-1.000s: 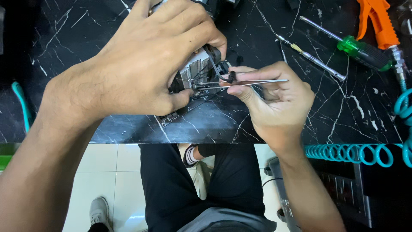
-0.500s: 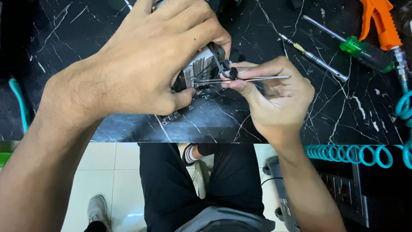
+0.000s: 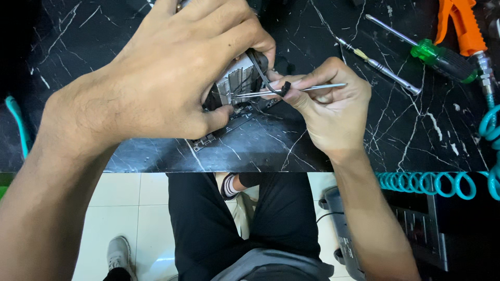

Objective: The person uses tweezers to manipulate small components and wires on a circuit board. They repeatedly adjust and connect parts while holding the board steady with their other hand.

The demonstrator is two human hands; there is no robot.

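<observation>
A person's left hand (image 3: 166, 83) clamps down over a small electronic part (image 3: 237, 86) on a black marble-patterned table (image 3: 94, 41), fingers curled over its top and thumb pressed in against its near side. What shows of the part between the fingers is a block of thin, pale metal fins, ribbed and shiny, above a dark, flat circuit board (image 3: 224, 130) whose near edge pokes out under the thumb. The right hand (image 3: 328, 112) pinches slim steel tweezers (image 3: 291, 91) between thumb and fingertips; the tool is smooth, narrow and bright, its long axis lying almost level across the view, tips pointing left into the fins and its tail sticking out right beyond the fingers. A thin black wire (image 3: 263, 75) loops from the part to a small black connector (image 3: 285, 87) held at the right fingertips.

Well off to the right lie a green-handled screwdriver (image 3: 437, 57) with a long steel shaft, a thinner metal driver (image 3: 380, 65) angled beside it, and an orange plastic air gun (image 3: 461, 26). A coiled teal hose (image 3: 432, 182) runs along the table's near edge. Below are the person's dark trousers and pale floor tiles.
</observation>
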